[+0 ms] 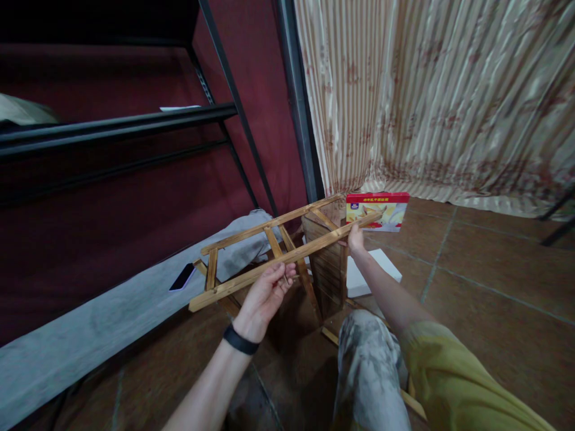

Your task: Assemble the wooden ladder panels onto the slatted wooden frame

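A ladder-like wooden frame (pixel 251 276), with two long rails and several crosspieces, is held slanted in front of me. My right hand (pixel 356 240) grips its near rail toward the far right end. Just below the middle of that same rail is my left hand (pixel 271 288), palm turned up. Its fingertips are pinched together around something thin and small that I cannot make out. Under the frame's right part stands a slatted wooden panel (pixel 326 263), partly hidden by the rail.
A red and yellow printed box (pixel 377 209) stands behind the frame's right end, near a striped curtain (pixel 431 96). A white box (pixel 372 274) lies by my right forearm. At left, a phone (pixel 182 277) rests on a grey ledge (pixel 112 311) below a black metal shelf (pixel 121 124).
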Action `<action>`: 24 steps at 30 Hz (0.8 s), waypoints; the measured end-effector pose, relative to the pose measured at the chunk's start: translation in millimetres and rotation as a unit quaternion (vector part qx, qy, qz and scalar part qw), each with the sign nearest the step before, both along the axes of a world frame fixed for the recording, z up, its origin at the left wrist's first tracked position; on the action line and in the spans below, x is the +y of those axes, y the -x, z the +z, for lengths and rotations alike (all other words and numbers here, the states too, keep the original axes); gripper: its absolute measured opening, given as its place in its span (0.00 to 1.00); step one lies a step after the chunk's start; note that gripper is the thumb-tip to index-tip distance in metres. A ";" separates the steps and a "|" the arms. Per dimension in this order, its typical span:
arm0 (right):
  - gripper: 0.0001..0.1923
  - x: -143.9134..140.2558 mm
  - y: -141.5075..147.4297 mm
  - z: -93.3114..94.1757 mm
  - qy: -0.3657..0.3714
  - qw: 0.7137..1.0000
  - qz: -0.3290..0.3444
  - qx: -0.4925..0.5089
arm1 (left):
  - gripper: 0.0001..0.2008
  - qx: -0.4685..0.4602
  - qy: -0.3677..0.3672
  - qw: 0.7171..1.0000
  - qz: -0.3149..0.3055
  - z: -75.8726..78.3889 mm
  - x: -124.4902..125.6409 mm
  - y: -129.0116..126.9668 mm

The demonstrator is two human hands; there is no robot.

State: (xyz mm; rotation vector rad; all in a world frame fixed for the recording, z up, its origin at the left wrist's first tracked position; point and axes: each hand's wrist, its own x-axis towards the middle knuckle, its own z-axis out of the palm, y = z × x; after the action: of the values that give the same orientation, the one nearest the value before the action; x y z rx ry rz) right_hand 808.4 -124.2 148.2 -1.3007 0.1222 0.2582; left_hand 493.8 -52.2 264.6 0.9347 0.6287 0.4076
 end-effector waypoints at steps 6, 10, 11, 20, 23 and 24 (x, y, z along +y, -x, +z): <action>0.20 -0.2 0.8 -1.4 -0.009 1.000 0.002 -0.007 | 0.08 0.019 -0.330 0.941 0.079 27.9 44.3 -47.0; 0.21 -0.5 0.1 -1.8 -0.007 1.000 -0.001 -0.005 | 0.09 0.065 -0.460 0.884 0.043 11.0 64.8 -76.0; 0.20 -0.5 -0.4 -1.8 -0.005 1.000 -0.003 -0.004 | 0.08 0.084 -0.480 0.873 0.030 4.2 69.0 -81.5; 0.18 -1.9 -1.1 -0.5 -0.006 1.000 -0.014 -0.013 | 0.07 0.241 -0.627 0.741 0.001 -20.9 68.2 -93.4; 0.19 -2.5 -0.9 -0.3 -0.010 1.000 -0.009 -0.013 | 0.06 0.272 -0.663 0.697 -0.017 -11.7 62.4 -90.7; 0.19 -2.5 -1.3 -0.4 -0.008 1.000 -0.007 -0.013 | 0.06 0.273 -0.677 0.683 -0.030 -8.7 61.2 -90.0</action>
State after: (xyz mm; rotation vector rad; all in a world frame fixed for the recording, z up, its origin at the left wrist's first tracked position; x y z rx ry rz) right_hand 809.6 -126.7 147.8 -1.2857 0.1074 0.2291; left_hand 583.8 9.0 255.8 2.5855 0.7999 0.5236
